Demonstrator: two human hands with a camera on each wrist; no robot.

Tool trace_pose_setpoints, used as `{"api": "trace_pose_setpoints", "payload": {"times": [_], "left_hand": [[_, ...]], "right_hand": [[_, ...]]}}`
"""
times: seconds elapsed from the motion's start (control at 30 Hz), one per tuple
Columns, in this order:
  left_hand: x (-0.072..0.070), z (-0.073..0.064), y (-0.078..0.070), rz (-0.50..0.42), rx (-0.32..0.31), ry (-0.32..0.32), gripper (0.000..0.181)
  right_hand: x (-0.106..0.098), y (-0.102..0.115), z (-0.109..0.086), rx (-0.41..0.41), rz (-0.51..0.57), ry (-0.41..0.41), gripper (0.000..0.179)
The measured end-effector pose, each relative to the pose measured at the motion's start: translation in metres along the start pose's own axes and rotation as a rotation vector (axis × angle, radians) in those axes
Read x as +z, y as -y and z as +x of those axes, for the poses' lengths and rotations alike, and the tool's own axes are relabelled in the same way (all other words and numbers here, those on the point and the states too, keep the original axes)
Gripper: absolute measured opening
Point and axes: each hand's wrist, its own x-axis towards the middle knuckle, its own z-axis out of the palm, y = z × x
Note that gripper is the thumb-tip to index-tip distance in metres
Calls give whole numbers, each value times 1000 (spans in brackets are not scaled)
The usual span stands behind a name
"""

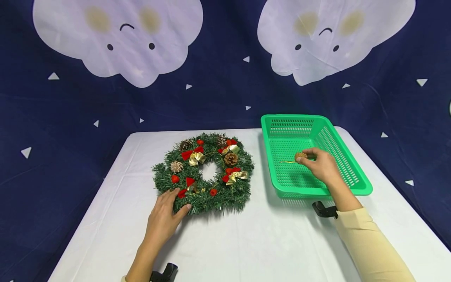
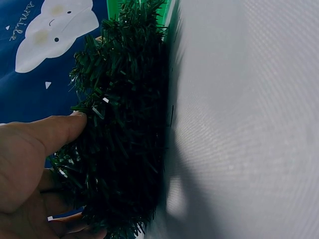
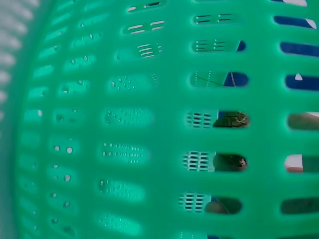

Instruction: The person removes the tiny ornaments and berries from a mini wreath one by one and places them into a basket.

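Note:
A green Christmas wreath (image 1: 215, 199) lies flat on the table, dressed with pine cones (image 1: 231, 158), red ornaments and gold bows (image 1: 237, 177). My left hand (image 1: 163, 215) rests on its near left edge; in the left wrist view the thumb (image 2: 60, 132) lies against the dark greenery (image 2: 119, 119). Over the green basket (image 1: 359, 189), my right hand (image 1: 322, 166) pinches a small brown pine cone (image 1: 300, 157) with a thin gold string trailing left. Through the basket's slots, the right wrist view gives only pieces of this pine cone (image 3: 234, 119) and of the fingers.
A white cloth covers the table (image 1: 232, 243). The basket stands right of the wreath, its slotted walls rising around the right hand. Behind the table hangs a dark blue curtain (image 1: 218, 98) with white clouds. Black camera mounts (image 1: 324, 210) sit at both wrists.

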Motion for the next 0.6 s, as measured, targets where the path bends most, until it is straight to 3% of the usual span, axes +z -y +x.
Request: {"api": "trace_pose_setpoints", "payload": {"times": [0.33,0.6], "left_hand": [[1,0,0,3,2,-8,67],[3,0,1,-1,-6,-12,68]], "right_hand": [[2,0,2,33,-18,119,59],[4,0,4,9,-66,158,61]]}}
